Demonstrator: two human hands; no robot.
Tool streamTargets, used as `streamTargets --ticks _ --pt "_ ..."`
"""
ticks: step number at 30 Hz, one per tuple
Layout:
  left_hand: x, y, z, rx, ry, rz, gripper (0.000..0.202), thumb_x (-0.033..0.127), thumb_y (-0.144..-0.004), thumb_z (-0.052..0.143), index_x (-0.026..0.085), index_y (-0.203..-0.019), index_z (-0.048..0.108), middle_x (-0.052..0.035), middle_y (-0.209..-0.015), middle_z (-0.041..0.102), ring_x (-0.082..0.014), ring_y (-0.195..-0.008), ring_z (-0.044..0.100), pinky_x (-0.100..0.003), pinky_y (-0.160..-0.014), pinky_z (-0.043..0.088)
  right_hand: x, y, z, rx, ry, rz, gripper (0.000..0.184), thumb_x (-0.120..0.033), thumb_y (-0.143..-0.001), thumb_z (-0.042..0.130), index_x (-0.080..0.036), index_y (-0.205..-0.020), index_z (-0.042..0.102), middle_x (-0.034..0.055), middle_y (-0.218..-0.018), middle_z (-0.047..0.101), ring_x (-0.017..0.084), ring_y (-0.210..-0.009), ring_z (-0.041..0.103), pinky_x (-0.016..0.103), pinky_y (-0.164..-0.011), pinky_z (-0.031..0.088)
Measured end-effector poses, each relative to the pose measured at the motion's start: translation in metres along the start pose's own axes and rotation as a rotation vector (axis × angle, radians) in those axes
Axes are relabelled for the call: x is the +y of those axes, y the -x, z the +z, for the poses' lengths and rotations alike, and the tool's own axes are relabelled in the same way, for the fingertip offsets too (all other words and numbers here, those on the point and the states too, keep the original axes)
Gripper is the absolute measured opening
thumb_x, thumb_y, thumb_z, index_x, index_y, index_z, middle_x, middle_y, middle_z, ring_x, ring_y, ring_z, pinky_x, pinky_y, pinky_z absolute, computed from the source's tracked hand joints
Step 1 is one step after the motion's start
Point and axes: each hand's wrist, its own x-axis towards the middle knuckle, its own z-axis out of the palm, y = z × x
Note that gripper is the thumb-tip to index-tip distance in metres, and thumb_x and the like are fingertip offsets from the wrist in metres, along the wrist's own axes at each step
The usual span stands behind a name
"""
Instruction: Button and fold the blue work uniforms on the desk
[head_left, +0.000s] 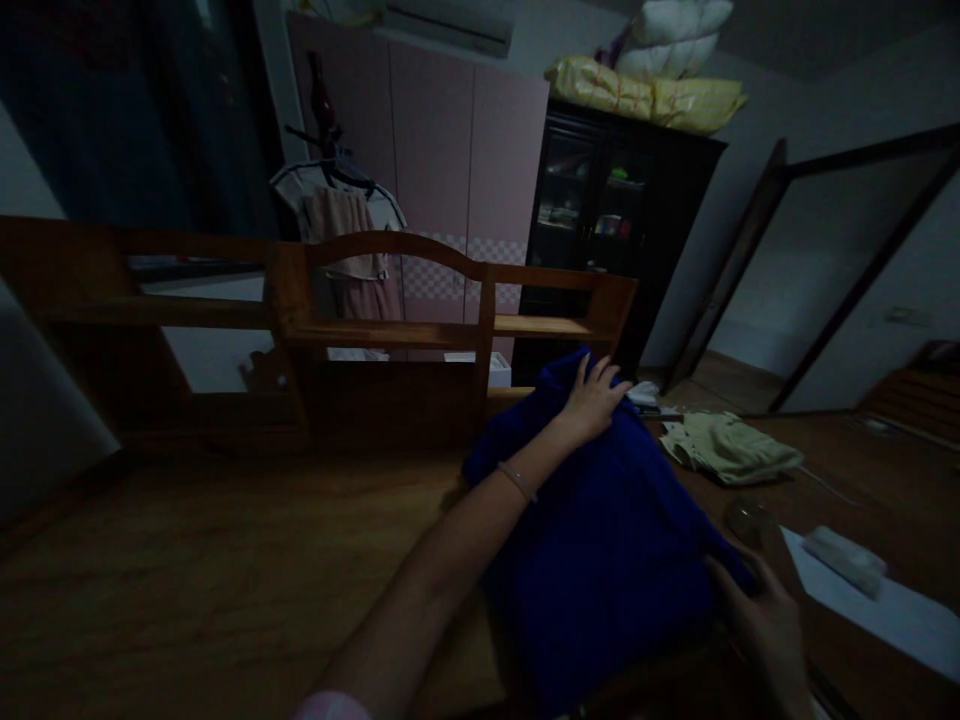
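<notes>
A deep blue piece of clothing [607, 530] lies partly spread over the wooden surface in front of me; its exact kind does not show. My left hand [592, 400] reaches across to its far end, fingers stretched apart and resting on the fabric. A thin bracelet [517, 481] circles that wrist. At the near right edge, my right hand [765, 610] is closed on the fabric, with the thumb and fingers pinching it. Shadow hides part of the right fingers. Beyond the blue garment, to the right, lies a folded pale green garment [731, 447].
A wooden shelf unit [390, 330] rises along the back of the wooden surface [225, 580]. To the right are a white sheet [892, 615], a pale packet [846, 558] and a small round clear object [750, 520]. Behind stand pink wardrobes [431, 150] and a dark cabinet [675, 190].
</notes>
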Motion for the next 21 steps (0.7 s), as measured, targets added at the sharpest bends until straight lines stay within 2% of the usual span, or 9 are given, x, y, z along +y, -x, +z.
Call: streamTargets --ticks 3,5,7,10,12,14,16,19,21 --pt "0.022 0.052 0.096 -0.342 0.169 -0.123 0.042 0.017 -0.082 0.046 0.019 -0.124 0.050 -0.0110 -0.138 0.041 -0.0275 -0.135 0.023 -0.055 -0.110 0.012 0.039 -0.024 0.018 0.019 0.112 0.098 0.059 -0.051 -0.057 0.065 -0.011 -0.100 0.066 0.0105 -0.080 0.070 0.026 -0.069 0.064 0.035 -0.063 0.051" --pt "0.035 0.091 0.132 -0.478 0.252 -0.108 0.042 0.026 -0.085 0.045 0.020 -0.127 0.049 -0.0098 -0.142 0.037 -0.0270 -0.136 0.022 -0.054 -0.110 0.012 0.062 -0.034 0.024 0.019 0.166 0.077 0.058 -0.052 -0.061 0.062 -0.012 -0.103 0.065 0.0122 -0.088 0.069 0.028 -0.078 0.063 0.036 -0.068 0.050" --pt "0.042 0.120 0.147 -0.506 0.311 -0.163 0.043 0.034 -0.092 0.033 0.023 -0.132 0.042 -0.0072 -0.144 0.035 -0.0239 -0.136 0.021 -0.051 -0.110 0.014 0.077 -0.038 0.025 0.015 0.220 0.028 0.057 -0.052 -0.066 0.059 -0.014 -0.108 0.063 0.0127 -0.095 0.068 0.029 -0.085 0.062 0.037 -0.073 0.049" --pt "0.044 0.141 0.146 -0.476 0.356 -0.238 0.050 0.045 -0.094 0.017 0.025 -0.136 0.037 -0.0049 -0.146 0.033 -0.0216 -0.137 0.021 -0.048 -0.111 0.016 0.080 -0.031 0.023 0.004 0.329 0.008 0.054 -0.052 -0.074 0.052 -0.016 -0.113 0.060 0.0123 -0.096 0.067 0.028 -0.085 0.062 0.038 -0.073 0.048" --pt "0.041 0.146 0.139 -0.465 0.359 -0.244 0.055 0.051 -0.093 0.015 0.026 -0.137 0.036 -0.0046 -0.146 0.032 -0.0227 -0.137 0.020 -0.048 -0.111 0.015 0.067 -0.021 0.023 0.050 0.435 -0.038 0.054 -0.052 -0.078 0.048 -0.015 -0.116 0.057 0.0135 -0.098 0.065 0.029 -0.086 0.061 0.040 -0.074 0.048" --pt "0.038 0.150 0.133 -0.456 0.335 -0.259 0.058 0.054 -0.092 0.014 0.026 -0.137 0.036 -0.0058 -0.146 0.032 -0.0246 -0.137 0.021 -0.049 -0.111 0.015 0.045 -0.008 0.027 0.140 0.551 -0.179 0.054 -0.048 -0.082 0.045 -0.012 -0.121 0.053 0.0169 -0.111 0.059 0.031 -0.100 0.056 0.044 -0.085 0.044" --pt "0.035 0.154 0.127 -0.434 0.285 -0.286 0.059 0.056 -0.091 0.016 0.024 -0.136 0.038 -0.0077 -0.146 0.032 -0.0261 -0.136 0.022 -0.051 -0.110 0.015 0.015 0.004 0.036 0.189 0.635 -0.367 0.054 -0.044 -0.085 0.042 -0.012 -0.128 0.047 0.0179 -0.130 0.046 0.032 -0.120 0.042 0.046 -0.099 0.033" --pt "0.028 0.158 0.115 -0.392 0.209 -0.303 0.058 0.055 -0.091 0.020 0.022 -0.135 0.039 -0.0086 -0.146 0.032 -0.0257 -0.136 0.022 -0.048 -0.111 0.016 -0.026 0.015 0.062 0.013 0.672 -0.566 0.052 -0.042 -0.090 0.039 -0.017 -0.135 0.040 0.0107 -0.144 0.030 0.026 -0.133 0.026 0.043 -0.108 0.024" --pt "0.021 0.158 0.104 -0.363 0.173 -0.292 0.055 0.051 -0.092 0.022 0.021 -0.134 0.041 -0.0075 -0.146 0.032 -0.0241 -0.137 0.022 -0.046 -0.112 0.016 -0.038 0.016 0.083 -0.154 0.721 -0.644 0.051 -0.044 -0.091 0.037 -0.023 -0.138 0.036 0.0053 -0.148 0.024 0.023 -0.135 0.021 0.043 -0.110 0.021"
